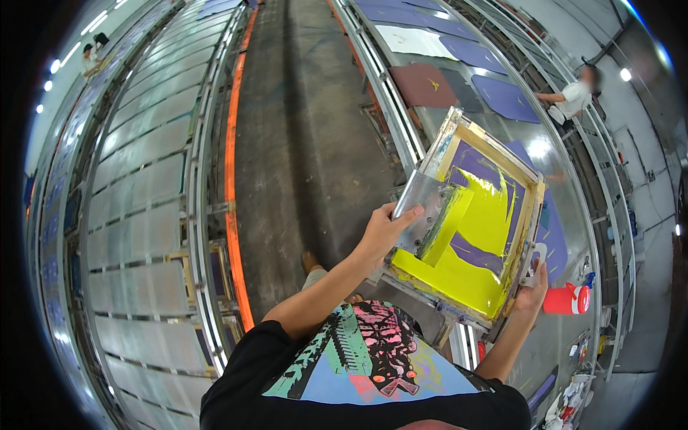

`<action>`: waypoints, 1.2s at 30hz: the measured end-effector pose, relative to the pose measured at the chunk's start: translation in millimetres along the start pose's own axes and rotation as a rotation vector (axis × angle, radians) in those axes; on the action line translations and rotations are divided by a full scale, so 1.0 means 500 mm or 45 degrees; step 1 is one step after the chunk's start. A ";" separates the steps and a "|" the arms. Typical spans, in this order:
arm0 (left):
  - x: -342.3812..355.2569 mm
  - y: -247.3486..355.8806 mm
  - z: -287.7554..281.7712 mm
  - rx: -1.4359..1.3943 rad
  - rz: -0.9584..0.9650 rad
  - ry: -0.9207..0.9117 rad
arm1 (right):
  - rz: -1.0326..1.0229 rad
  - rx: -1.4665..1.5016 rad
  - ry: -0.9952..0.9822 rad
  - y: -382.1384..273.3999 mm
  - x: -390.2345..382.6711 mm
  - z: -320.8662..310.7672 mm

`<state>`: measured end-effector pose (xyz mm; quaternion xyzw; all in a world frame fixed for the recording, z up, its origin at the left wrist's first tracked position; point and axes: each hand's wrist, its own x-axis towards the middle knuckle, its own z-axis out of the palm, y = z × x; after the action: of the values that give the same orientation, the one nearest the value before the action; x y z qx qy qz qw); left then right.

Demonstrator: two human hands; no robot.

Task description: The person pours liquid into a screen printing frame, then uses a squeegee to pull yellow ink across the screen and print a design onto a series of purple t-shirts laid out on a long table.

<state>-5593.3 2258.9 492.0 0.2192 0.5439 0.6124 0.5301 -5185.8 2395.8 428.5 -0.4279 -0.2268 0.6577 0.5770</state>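
My left hand (387,233) is closed on a squeegee (424,204), a flat grey plate whose edge is coated in bright yellow ink. Tilted beneath it is a wooden-framed printing screen (500,149). Yellow ink (481,223) lies in a thick pool along the screen's near side and in a broad patch across its purple mesh. At the frame's right side, my right hand (531,288) is closed around the near right edge, just below a pale handle (535,256). Its fingertips are partly hidden.
Purple fabric pieces (505,97), a maroon piece (423,87) and a white one (412,41) lie along the right table. A red jug (565,299) stands right of my right hand. A long table (147,193) runs left beyond the aisle. A person (575,98) stands far right.
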 end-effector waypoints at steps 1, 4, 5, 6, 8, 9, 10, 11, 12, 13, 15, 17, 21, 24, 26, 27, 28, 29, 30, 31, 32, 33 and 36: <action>0.030 0.004 -0.009 0.023 0.006 -0.004 | -0.009 -0.002 0.021 0.001 0.014 0.014; 0.179 0.049 -0.061 0.034 -0.009 -0.039 | -0.008 0.031 0.095 0.070 0.090 0.100; 0.224 0.081 -0.065 0.013 -0.021 -0.053 | 0.005 0.044 0.107 0.073 0.120 0.131; 0.269 0.109 -0.072 0.001 -0.048 -0.076 | 0.017 0.059 0.120 0.074 0.147 0.159; 0.358 0.172 -0.093 -0.012 -0.068 -0.128 | -0.005 0.103 0.175 0.085 0.179 0.240; 0.406 0.193 -0.104 0.052 -0.051 -0.155 | -0.024 0.138 0.189 0.094 0.197 0.289; 0.458 0.203 -0.113 0.119 -0.032 -0.183 | -0.024 0.148 0.140 0.096 0.213 0.307; 0.492 0.216 -0.116 0.178 -0.056 -0.207 | -0.053 0.144 0.166 0.104 0.221 0.323; 0.525 0.235 -0.118 0.196 -0.098 -0.243 | -0.082 0.142 0.193 0.110 0.227 0.339; 0.563 0.255 -0.118 0.183 -0.123 -0.271 | -0.113 0.142 0.220 0.115 0.233 0.352; 0.640 0.266 -0.118 0.164 -0.203 -0.356 | -0.181 0.153 0.276 0.131 0.246 0.374; 0.719 0.262 -0.115 0.159 -0.132 -0.327 | -0.230 0.224 0.296 0.157 0.276 0.393; 0.808 0.287 -0.108 0.129 -0.204 -0.357 | -0.333 0.056 0.436 0.167 0.337 0.430; 0.814 0.261 -0.089 0.171 -0.253 -0.327 | -0.253 0.131 0.552 0.182 0.306 0.453; 0.799 0.210 -0.087 0.237 -0.311 -0.328 | -0.187 0.102 0.683 0.205 0.266 0.415; 0.801 0.183 -0.065 0.181 -0.264 -0.365 | -0.279 0.055 0.651 0.180 0.272 0.399; 0.801 0.157 -0.040 0.128 -0.220 -0.399 | -0.366 0.010 0.620 0.154 0.274 0.379; 0.819 0.149 -0.045 0.136 -0.177 -0.404 | -0.406 0.014 0.591 0.174 0.293 0.372; 0.841 0.135 -0.054 0.182 -0.129 -0.415 | -0.513 0.055 0.535 0.198 0.318 0.357; 0.859 0.125 -0.059 0.212 -0.105 -0.422 | -0.518 0.013 0.555 0.217 0.329 0.339; 0.872 0.121 -0.066 0.242 -0.082 -0.412 | -0.509 -0.030 0.566 0.241 0.341 0.336; 0.877 0.107 -0.056 0.242 -0.080 -0.414 | -0.510 -0.109 0.590 0.234 0.336 0.324; 0.953 0.063 -0.055 0.346 -0.069 -0.521 | -0.443 -0.186 0.555 0.257 0.336 0.307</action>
<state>-5792.6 2674.8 365.0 0.3934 0.5085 0.4621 0.6109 -5379.4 2556.3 357.7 -0.5544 -0.2142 0.4231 0.6839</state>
